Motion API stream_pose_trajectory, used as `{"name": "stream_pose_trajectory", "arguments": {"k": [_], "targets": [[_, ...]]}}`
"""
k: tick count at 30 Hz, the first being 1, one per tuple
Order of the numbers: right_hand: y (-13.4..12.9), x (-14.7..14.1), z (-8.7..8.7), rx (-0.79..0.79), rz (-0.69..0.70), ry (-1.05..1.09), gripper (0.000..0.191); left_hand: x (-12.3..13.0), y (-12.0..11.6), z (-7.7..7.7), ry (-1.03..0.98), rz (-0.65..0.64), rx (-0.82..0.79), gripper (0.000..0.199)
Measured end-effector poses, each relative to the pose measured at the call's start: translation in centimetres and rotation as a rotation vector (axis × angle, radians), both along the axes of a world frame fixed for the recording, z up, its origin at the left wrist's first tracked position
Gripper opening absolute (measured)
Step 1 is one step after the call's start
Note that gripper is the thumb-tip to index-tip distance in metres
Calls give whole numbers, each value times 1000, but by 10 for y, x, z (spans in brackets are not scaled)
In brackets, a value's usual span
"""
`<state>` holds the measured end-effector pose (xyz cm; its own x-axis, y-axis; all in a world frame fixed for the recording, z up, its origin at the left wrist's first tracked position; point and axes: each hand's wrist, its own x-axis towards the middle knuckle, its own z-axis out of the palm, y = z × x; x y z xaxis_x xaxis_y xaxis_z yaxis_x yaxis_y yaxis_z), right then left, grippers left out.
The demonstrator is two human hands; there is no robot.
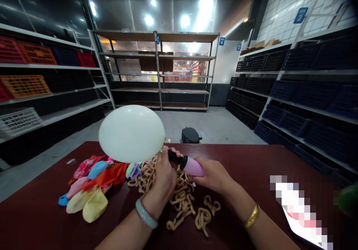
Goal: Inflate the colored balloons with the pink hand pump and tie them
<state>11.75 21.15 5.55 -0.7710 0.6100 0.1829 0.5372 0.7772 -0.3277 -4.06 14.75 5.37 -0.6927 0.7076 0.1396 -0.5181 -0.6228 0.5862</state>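
Note:
A pale white inflated balloon (132, 133) stands out to the left above the table, its neck end beside my left hand (165, 171). That hand is closed around the balloon's neck at the black nozzle of a balloon pump (192, 166). My right hand (214, 173) grips the pump's pink-purple body. Under both hands lies a heap of tan, curly, rope-like pieces (183, 201), partly hidden by my left hand and wrist. To the left, several limp balloons (95, 203) in yellow, orange, blue and pink are piled together.
The dark red table (237, 227) spans the foreground. A pixelated white object (302, 216) lies at its right. Beyond it, a dark grey bag-like object (190, 135) sits on the floor. Shelves with crates (26, 86) line both sides, and a metal rack (159, 71) stands at the back.

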Motion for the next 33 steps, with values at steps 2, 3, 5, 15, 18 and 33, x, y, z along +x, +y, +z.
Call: {"name": "stream_pose_trajectory", "arguments": {"k": [2,3,5,15,18,33], "targets": [[-1,-1,0,-10,13,2,44,8,-2,0,12,3,-7,24],[-1,-1,0,-18,22,5,44,10,-3,1,13,14,-6,24],[0,-2,-1,-36,41,22,45,10,-4,3,17,11,-2,23],[18,7,0,-130,89,46,52,-60,-12,30,44,160,70,22],[23,12,-1,-114,103,54,47,-81,-17,38,0,184,80,17],[20,15,-3,130,-19,-126,51,-27,11,-8,-43,52,20,24]]}}
